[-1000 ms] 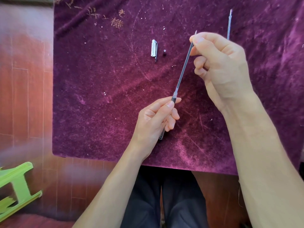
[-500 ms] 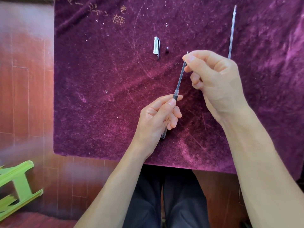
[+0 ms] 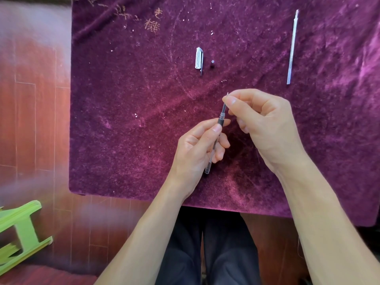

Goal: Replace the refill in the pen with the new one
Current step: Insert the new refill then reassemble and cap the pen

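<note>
The left hand [image 3: 197,147] pinches the barrel [image 3: 213,145] between thumb and fingers, just below its dark grip, with the clear tail poking out near the palm's lower edge. The right hand [image 3: 265,124] has thumb and forefinger closed on the refill [image 3: 223,108] close to its tip, which peeks out above the fingertips; only a short length shows between hand and barrel mouth, so the refill looks nearly seated.

Both parts look light, thin plastic. The refill is likely springy and bends if pushed off-axis, so holding it close to the barrel mouth and pressing straight along the barrel seems wise. The smooth barrel may slip; the dark section probably gives the surest hold.

On the cloth [image 3: 123,140], far from the hands, lie the cap [image 3: 198,58] and a small dark piece [image 3: 212,63] beside it. Another refill [image 3: 292,48] lies well apart at far right.
</note>
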